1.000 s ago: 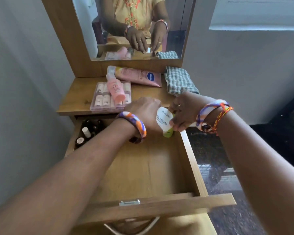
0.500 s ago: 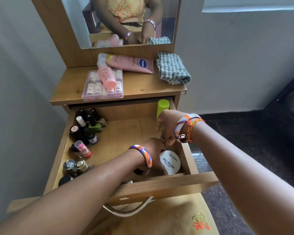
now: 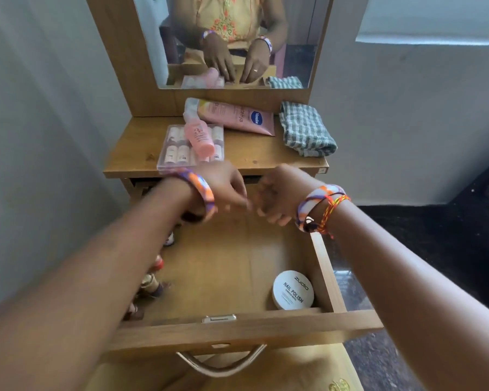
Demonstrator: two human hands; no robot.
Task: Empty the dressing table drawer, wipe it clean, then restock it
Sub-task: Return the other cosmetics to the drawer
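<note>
Both hands are lifting away from the white nail-polish tin (image 3: 293,290) — it is now lying flat in the drawer (image 3: 326,273) at the front right corner. Left hand (image 3: 223,187) and right hand (image 3: 277,193) are hovering loosely curled, holding nothing. Next up, the pink lotion tube (image 3: 235,115) on the worktop (image 3: 136,148) — light, soft, squeezable, best gripped mid-body.

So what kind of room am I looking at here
Most likely a bedroom or dressing corner at home: a wooden dressing table with a mirror, an open drawer holding a nail polish wipes tub, and a pink lotion tube on top.
</note>
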